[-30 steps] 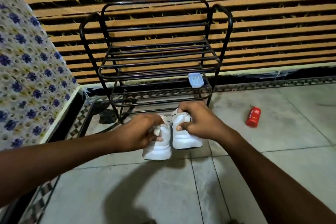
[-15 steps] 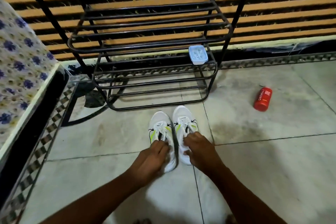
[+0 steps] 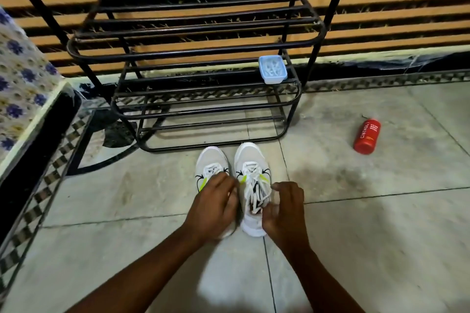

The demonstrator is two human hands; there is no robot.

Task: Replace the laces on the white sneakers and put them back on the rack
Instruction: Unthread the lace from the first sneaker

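Note:
Two white sneakers with lime and black marks stand side by side on the tiled floor, toes toward the rack. My left hand (image 3: 213,208) lies over the back half of the left sneaker (image 3: 211,160), its fingers curled down onto the laces and collar. The right sneaker (image 3: 250,160) shows loose white laces (image 3: 254,189) along its tongue. My right hand (image 3: 284,211) hovers at that shoe's heel on its right side, fingers loosely curled, thumb raised, nothing visibly held. The black metal shoe rack (image 3: 203,107) stands just behind the shoes, with bare shelves.
A small pale-blue plastic box (image 3: 272,69) sits at the right end of a low rack shelf. A red bottle (image 3: 367,136) lies on the floor to the right. A floral-covered bed edge (image 3: 23,89) borders the left. A slatted wall runs behind the rack.
Both sneakers came down from in front of the rack onto the floor. My right hand has since lifted off the right sneaker's heel, while the left stays on its shoe. The camera moved closer.

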